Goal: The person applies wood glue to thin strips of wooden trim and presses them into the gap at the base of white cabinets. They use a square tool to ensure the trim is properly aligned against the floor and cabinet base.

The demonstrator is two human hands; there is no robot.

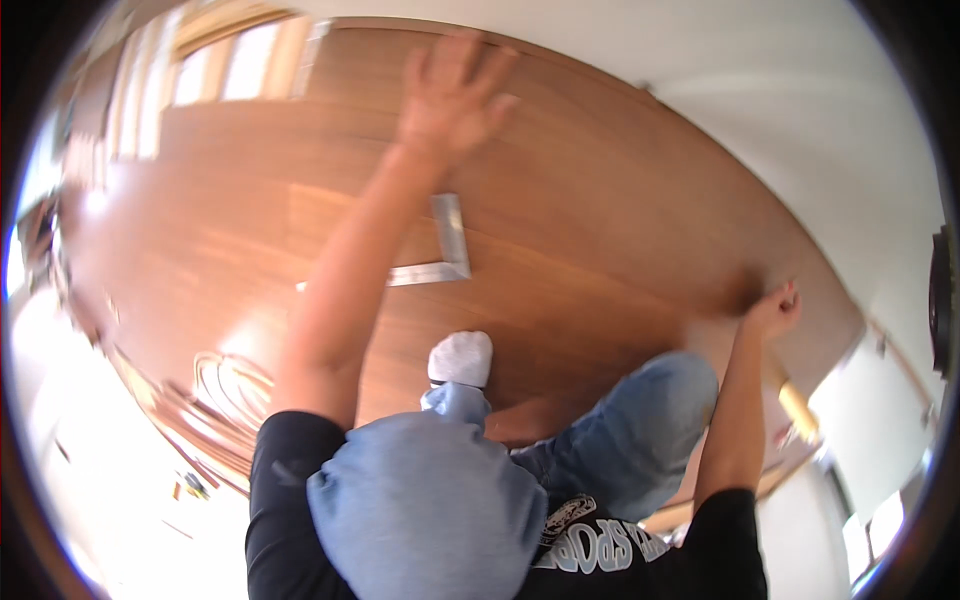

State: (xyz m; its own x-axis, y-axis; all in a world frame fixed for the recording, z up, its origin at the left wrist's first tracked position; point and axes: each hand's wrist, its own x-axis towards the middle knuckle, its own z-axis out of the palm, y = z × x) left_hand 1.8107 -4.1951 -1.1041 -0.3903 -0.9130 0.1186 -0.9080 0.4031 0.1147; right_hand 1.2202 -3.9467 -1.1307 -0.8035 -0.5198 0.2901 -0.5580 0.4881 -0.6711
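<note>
My left hand is stretched far forward, fingers spread, over the brown wooden boards near their far edge. Its fingers hold nothing, though motion smears them; whether the palm touches the boards I cannot tell. Below that arm lies an L-shaped metal square, one leg partly hidden behind my forearm. Off to the right, my right hand is low over the boards with its fingers curled closed. Anything inside those fingers is too small or hidden to make out.
A pale wall borders the boards' far and right sides. Several light strips lie at the far left. At the near left is a loose coil beside long thin strips. A yellow object stands near my right forearm.
</note>
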